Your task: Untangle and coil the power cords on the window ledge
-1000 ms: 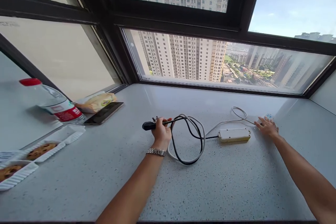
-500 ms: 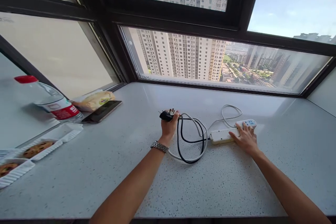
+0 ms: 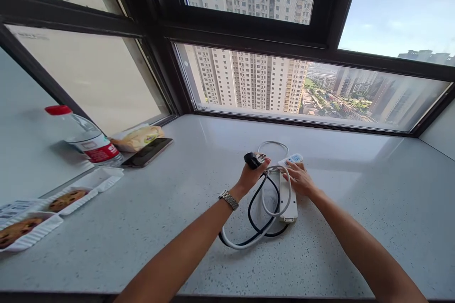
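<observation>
My left hand (image 3: 250, 177), with a metal watch on the wrist, is closed around a black plug (image 3: 250, 160) and a second plug whose prongs (image 3: 261, 156) point up. A black cord (image 3: 250, 213) and a white cord (image 3: 245, 246) hang in loops below it. Close by on the right, my right hand (image 3: 300, 180) grips a white power strip with blue sockets (image 3: 295, 158) at the far end. Its fingers also touch a second white strip (image 3: 289, 206), which points toward me with the black cord at its near end. Loops cross over that strip.
At the left, a red-capped bottle (image 3: 95, 144), a wrapped bread (image 3: 140, 138) and a phone (image 3: 148, 152) lie near the window. Nearer me is a white tray (image 3: 101, 178) with cookies. Dark window frames (image 3: 249, 38) bound the speckled counter (image 3: 159, 227).
Both hands have come closer together, the left moving right with the plugs, the right moving left. The long white strip has turned from lying sideways to pointing toward me, and the cord loops shifted.
</observation>
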{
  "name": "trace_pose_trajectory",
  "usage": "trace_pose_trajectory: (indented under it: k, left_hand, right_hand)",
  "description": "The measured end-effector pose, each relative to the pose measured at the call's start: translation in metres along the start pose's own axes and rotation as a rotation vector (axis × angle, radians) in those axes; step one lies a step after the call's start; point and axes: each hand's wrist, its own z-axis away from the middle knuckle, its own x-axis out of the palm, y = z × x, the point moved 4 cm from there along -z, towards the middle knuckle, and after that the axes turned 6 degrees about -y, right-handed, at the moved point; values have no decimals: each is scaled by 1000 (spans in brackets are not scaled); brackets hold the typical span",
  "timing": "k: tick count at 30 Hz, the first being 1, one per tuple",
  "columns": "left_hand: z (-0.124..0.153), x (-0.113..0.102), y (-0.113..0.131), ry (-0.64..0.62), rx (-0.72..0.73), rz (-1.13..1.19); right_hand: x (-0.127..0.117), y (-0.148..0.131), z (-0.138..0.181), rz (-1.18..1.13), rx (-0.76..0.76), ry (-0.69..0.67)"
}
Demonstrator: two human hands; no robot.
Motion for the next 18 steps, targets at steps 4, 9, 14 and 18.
trace_pose_trajectory:
  k: [4,9,14,18]
  left_hand:
    - [-28,15,-4,-149,-70,-494]
    - [-48,22,-13,-52,-113,-728]
    - [-45,11,-14,-20,-168,-819]
    - [-13,5,-1,-47,-44,-810]
  right_hand:
    - [8,-20,-1,-116,-257,-2]
    - [7,-19,11,-349,-282,109]
    - [12,-8,36,-487,-98,178]
    - [19,-7,43,-431,-2,183]
